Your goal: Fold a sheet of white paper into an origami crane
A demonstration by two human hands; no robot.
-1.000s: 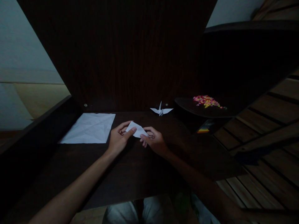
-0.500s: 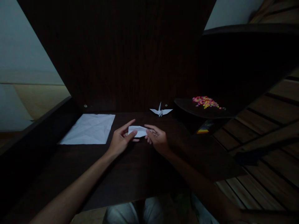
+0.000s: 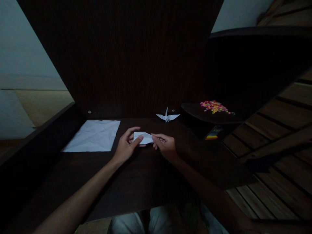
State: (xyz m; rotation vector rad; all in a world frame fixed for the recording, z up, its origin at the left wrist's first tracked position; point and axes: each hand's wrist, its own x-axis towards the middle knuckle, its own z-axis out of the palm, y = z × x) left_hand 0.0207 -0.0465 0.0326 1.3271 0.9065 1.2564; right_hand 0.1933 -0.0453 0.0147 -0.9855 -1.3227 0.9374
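Observation:
A small folded piece of white paper [image 3: 145, 137] is held between my two hands, above the dark desk. My left hand [image 3: 127, 143] grips its left end, thumb on top and fingers behind. At the right end, my right hand [image 3: 164, 144] pinches the paper between thumb and fingertips. Beyond my hands a white paper crane [image 3: 167, 117] stands near the back panel, its wings spread and one point upright. To the left lies a flat white sheet [image 3: 94, 136] covered in crease lines.
A pile of small colourful pieces [image 3: 214, 106] sits on a rounded corner shelf [image 3: 195, 112] at the right. Something yellow [image 3: 211, 137] shows beneath that shelf. A dark side board [image 3: 48, 128] borders the desk [image 3: 136, 182] on the left.
My right fingers have closed in on the paper's right end, where the index finger was stretched out before. My left index finger has curled slightly. The crane and sheet stay put.

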